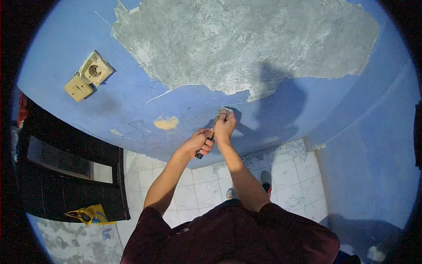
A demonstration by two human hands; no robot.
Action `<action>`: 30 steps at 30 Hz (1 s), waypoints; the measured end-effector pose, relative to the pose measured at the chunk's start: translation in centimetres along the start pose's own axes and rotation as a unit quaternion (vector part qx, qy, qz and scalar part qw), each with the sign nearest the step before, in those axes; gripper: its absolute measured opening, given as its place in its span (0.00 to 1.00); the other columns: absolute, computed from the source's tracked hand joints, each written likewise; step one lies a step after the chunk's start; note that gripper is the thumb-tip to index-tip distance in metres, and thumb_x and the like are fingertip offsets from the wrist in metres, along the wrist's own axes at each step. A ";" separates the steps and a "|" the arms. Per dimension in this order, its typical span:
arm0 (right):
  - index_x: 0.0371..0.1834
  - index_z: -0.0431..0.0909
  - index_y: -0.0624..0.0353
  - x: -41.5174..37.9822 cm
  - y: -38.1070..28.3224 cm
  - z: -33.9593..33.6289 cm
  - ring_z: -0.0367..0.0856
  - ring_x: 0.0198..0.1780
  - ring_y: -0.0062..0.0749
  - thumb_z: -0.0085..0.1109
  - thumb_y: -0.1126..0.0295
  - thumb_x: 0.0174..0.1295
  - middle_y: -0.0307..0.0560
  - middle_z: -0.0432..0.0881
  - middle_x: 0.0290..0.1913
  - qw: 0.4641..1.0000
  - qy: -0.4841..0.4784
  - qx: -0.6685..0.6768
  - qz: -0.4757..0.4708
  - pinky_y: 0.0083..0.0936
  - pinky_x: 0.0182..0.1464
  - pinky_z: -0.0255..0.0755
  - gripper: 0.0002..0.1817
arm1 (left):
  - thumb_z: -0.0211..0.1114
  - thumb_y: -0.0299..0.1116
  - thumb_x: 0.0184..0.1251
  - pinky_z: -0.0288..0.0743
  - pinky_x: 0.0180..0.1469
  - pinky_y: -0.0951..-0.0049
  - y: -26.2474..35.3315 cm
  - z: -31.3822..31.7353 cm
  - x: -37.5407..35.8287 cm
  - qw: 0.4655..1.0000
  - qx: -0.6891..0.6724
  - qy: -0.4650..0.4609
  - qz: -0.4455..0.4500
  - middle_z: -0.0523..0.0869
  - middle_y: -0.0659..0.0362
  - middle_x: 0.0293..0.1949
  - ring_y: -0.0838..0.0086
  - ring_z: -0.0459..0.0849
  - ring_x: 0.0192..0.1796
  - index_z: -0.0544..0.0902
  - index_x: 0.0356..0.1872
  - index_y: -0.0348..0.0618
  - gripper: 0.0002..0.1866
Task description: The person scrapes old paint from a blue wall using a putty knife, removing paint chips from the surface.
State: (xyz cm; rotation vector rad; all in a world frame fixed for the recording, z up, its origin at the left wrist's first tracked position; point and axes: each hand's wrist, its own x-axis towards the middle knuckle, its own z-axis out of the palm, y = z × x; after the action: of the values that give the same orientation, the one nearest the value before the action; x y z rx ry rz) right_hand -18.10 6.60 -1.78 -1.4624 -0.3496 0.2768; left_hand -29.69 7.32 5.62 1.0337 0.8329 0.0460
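My left hand (201, 142) is wrapped round the black handle of a scraper (199, 155), whose butt end sticks out below the fist. Just above it, my right hand (224, 127) grips the same tool near its blade, fingers pressed on the upper part. The whitish blade end meets the blue painted wall (189, 110), a little below the ragged lower edge of a large bare grey plaster patch (246, 44). Beside the hands, to the left, a small yellowish spot (166, 123) shows where paint is gone.
A power socket (95, 69) and a switch plate (79, 88) sit on the wall at left. Below them stands a dark cabinet (79, 158) with a yellow bag (90, 214) at its edge. My feet are on white floor tiles (184, 193), dusted with debris along the wall.
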 end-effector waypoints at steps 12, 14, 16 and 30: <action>0.33 0.73 0.65 2.0 -6.7 -4.2 0.77 0.32 0.58 0.54 0.68 0.68 0.57 0.78 0.28 0.953 -0.054 -0.098 -0.281 0.43 0.32 0.68 0.10 | 0.44 0.47 0.78 0.68 0.20 0.73 -4.8 5.8 5.0 0.934 0.110 0.175 0.292 0.75 0.61 0.17 0.78 0.72 0.18 0.78 0.30 0.38 0.24; 0.30 0.71 0.62 2.7 -7.2 -3.6 0.76 0.31 0.54 0.55 0.70 0.67 0.55 0.75 0.27 0.932 -0.031 -0.101 -0.347 0.41 0.31 0.68 0.10 | 0.45 0.47 0.78 0.67 0.20 0.73 -5.0 5.9 6.7 0.910 0.118 0.219 0.332 0.75 0.61 0.17 0.78 0.72 0.19 0.80 0.31 0.37 0.25; 0.30 0.71 0.62 3.1 -7.3 -3.5 0.76 0.30 0.52 0.55 0.71 0.66 0.54 0.75 0.28 0.900 -0.067 -0.177 -0.393 0.41 0.31 0.68 0.08 | 0.46 0.44 0.76 0.65 0.22 0.74 -5.8 5.2 8.8 0.888 0.111 0.251 0.370 0.74 0.63 0.17 0.79 0.72 0.20 0.81 0.38 0.36 0.21; 0.26 0.70 0.60 3.5 -6.3 -2.4 0.70 0.23 0.44 0.54 0.77 0.65 0.47 0.69 0.23 0.868 -0.085 -0.198 -0.448 0.37 0.25 0.63 0.09 | 0.65 0.39 0.58 0.74 0.35 0.68 -5.1 7.6 12.7 0.789 0.191 0.372 0.450 0.85 0.54 0.29 0.70 0.84 0.32 0.79 0.54 0.37 0.24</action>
State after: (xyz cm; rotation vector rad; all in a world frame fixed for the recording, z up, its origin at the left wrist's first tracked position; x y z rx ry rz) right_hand -14.15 5.13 4.52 -1.5122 -1.2367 -0.4506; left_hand -17.73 4.04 -3.95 1.7776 0.9869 1.2174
